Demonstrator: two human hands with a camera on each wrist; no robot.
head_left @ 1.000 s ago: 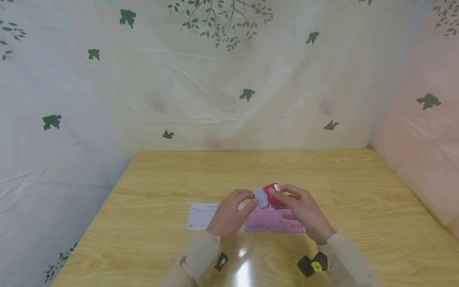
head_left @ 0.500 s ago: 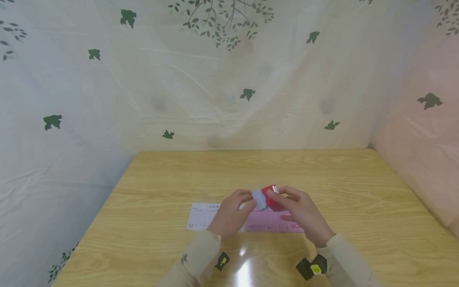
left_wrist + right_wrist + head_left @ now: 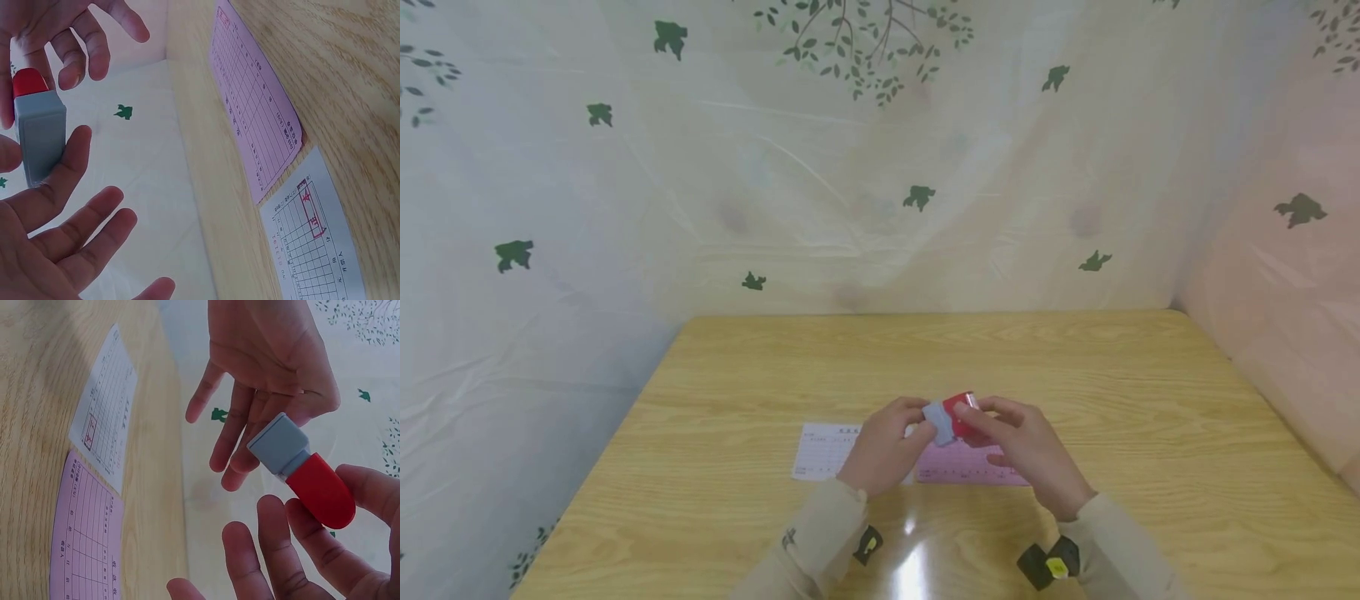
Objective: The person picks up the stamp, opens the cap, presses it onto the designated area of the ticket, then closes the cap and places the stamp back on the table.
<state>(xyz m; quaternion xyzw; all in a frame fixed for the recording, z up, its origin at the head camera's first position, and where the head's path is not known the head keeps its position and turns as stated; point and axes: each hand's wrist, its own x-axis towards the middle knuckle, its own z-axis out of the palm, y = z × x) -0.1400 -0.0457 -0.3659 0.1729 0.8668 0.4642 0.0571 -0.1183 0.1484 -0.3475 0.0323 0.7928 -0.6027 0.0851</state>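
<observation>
A stamp with a red body [image 3: 322, 492] and a grey cap [image 3: 279, 442] is held above the table between both hands. My left hand [image 3: 883, 446] pinches the grey cap between thumb and index finger; its other fingers spread loosely in the left wrist view. The red body is pinched by my right hand [image 3: 1033, 454], with thumb and index finger at its sides. Cap and body sit together, with a narrow neck showing between them in the right wrist view. Below lie a white form [image 3: 315, 240] bearing a red boxed mark and a pink form [image 3: 256, 106].
Both forms lie side by side on the wood-grain table [image 3: 737, 367], white on the left, pink on the right. A pale curtain [image 3: 820, 208] with green leaf prints rises behind the table and along its sides. Dark devices are strapped near both wrists.
Both hands and the stamp have shifted slightly down, the right hand also a little left. The grip on cap and body looks the same.
</observation>
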